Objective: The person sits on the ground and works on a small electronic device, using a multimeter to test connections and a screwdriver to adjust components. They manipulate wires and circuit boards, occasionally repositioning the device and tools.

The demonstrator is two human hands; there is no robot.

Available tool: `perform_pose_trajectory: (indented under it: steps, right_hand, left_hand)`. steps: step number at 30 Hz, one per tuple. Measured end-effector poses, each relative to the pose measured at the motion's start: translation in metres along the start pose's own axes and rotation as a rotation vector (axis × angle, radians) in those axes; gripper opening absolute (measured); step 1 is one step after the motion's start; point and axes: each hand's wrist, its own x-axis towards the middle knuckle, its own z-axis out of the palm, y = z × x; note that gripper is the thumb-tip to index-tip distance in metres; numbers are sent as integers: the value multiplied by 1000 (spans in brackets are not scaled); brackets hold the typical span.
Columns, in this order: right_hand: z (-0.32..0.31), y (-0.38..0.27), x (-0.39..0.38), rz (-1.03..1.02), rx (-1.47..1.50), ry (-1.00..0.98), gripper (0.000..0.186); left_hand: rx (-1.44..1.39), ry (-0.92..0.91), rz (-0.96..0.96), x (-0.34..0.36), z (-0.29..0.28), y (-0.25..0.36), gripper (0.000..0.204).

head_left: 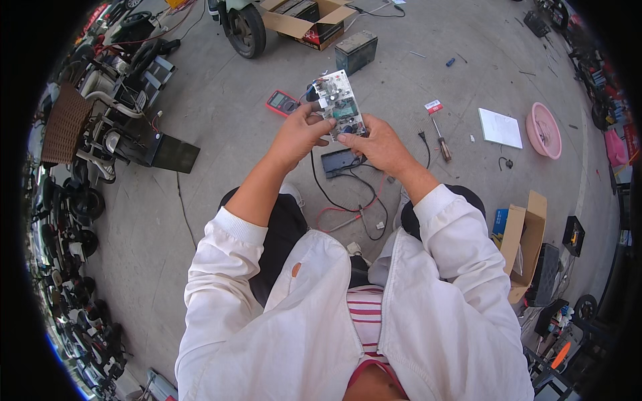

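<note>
I hold a circuit board (340,100) with pale and green components up over the floor in both hands. My left hand (304,134) grips its left side with fingers bent, and my right hand (371,144) grips the lower right, thumb on the board's bottom edge. Behind the board on the left lies a red multimeter (282,102). Below it rests a dark plastic housing (340,164), with black and red leads (348,214) looping on the concrete between my feet. A screwdriver (444,146) and a black plug (421,138) lie to the right.
Scooters and parts (73,234) crowd the left. Ahead stand a scooter wheel (245,37), an open carton (291,23) and a battery (356,53). A white pad (499,128), pink basin (543,130) and cardboard box (528,240) sit at the right.
</note>
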Motion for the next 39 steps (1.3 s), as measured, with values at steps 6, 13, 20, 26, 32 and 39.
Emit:
perform_pose_trajectory:
  steps: [6, 13, 20, 26, 32, 39]
  right_hand:
    - [-1, -1, 0, 17, -17, -7, 34]
    - [-1, 2, 0, 8, -24, -1, 33]
    - [-1, -2, -1, 16, -44, -3, 33]
    - [-1, -1, -1, 23, -60, -1, 35]
    - [-1, -1, -1, 30, -53, -7, 35]
    - [-1, -2, -1, 32, -40, -4, 35]
  left_hand:
    - [5, -12, 7, 1, -2, -3, 50]
    - [18, 1, -12, 2, -1, -3, 53]
    - [21, 10, -25, 3, -3, -4, 54]
    - [24, 4, -13, 2, -2, -3, 54]
    - [5, -6, -6, 1, -1, -4, 56]
    - [11, -13, 17, 0, -1, -4, 54]
